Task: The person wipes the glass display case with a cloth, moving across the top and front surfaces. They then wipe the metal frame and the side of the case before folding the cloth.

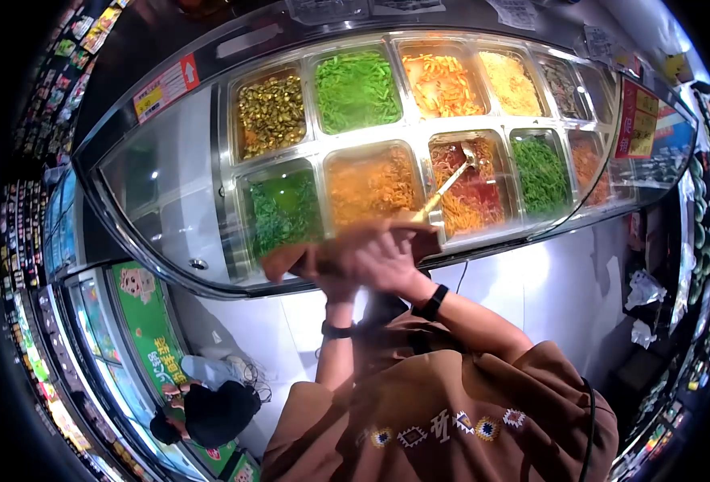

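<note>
My left hand [337,283] and my right hand [389,263] are close together at the near edge of a food counter, both smeared by motion. Between and beyond them is a brown cloth [295,259], spread out to both sides and gripped by my hands. The right hand's fingers lie partly stretched over it; most of the left hand's fingers are hidden. Just past the cloth, a long-handled spoon [447,186] rests in a tray of reddish shredded food [483,201]. Close by are a tray of orange-brown shreds [375,181] and a tray of dark green food [281,210].
Farther trays hold green strips [357,90], brown pieces [271,114] and orange strips [442,84]. A curved glass guard [130,237] rims the counter. At lower left, a person in dark clothing [218,414] is beside a green-fronted cabinet [142,309].
</note>
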The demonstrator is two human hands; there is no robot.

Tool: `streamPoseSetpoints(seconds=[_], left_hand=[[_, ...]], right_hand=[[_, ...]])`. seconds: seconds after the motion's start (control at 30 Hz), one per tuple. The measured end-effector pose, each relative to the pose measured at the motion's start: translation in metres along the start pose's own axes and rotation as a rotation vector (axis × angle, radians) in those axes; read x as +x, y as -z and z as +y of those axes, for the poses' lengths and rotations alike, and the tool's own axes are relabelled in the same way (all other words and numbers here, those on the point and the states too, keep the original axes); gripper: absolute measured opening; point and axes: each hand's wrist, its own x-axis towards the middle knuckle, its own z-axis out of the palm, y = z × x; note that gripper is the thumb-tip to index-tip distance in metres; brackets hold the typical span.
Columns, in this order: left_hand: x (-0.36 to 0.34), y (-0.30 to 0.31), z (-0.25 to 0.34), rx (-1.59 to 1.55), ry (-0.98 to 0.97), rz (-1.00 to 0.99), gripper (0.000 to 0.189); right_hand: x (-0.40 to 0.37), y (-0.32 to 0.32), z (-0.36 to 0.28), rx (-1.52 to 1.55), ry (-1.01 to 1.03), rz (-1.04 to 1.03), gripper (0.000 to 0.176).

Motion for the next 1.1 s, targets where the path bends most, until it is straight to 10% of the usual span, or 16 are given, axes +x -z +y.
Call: streamPoseSetpoints(seconds=[0.13,0.17,0.23,0.27,0.37,0.57,0.8,0.87,0.9,1.1], left_hand=[[-0.041,0.150,0.056,0.874,-0.224,0.154,0.041],[-0.043,0.133,0.067,0.353,-0.225,0.191,0.035],[-0.053,0.164,0.091,-0.668,0.050,-0.381,0.060],[-0.051,0.139,0.089,-0.268,-0.061,-0.507,0.062],[-0.070,0.118,0.087,-0.675,-0.056,-0.224,0.059],[-0.073,0.086,0.068,0.379,-0.440,0.300,0.050],[-0.061,0.060,0.027,1.096,-0.704,0.361,0.041],[-0.068,0.054,0.017,2.199,-0.804,0.438,0.042],[-0.067,0.054,0.014,2.407,-0.833,0.397,0.048],[-0.043,0.029,-0.079,2.436,-0.839,0.101,0.040]], right_hand=[[0.021,-0.022,-0.035,0.096,0.231,0.032,0.040],[0.023,-0.030,-0.040,0.110,0.295,-0.009,0.045],[0.025,-0.044,-0.051,0.143,0.410,-0.087,0.054],[0.030,-0.044,-0.055,0.218,0.428,-0.123,0.055],[0.029,-0.064,-0.064,0.385,0.521,-0.167,0.054],[0.014,-0.089,-0.072,0.617,0.454,-0.218,0.058],[0.002,-0.062,-0.038,0.721,0.428,-0.429,0.060],[-0.011,-0.042,-0.018,1.064,0.153,-0.625,0.056],[-0.019,-0.055,-0.010,0.739,0.400,-0.432,0.058],[-0.067,0.004,0.066,0.689,0.234,-0.501,0.055]])
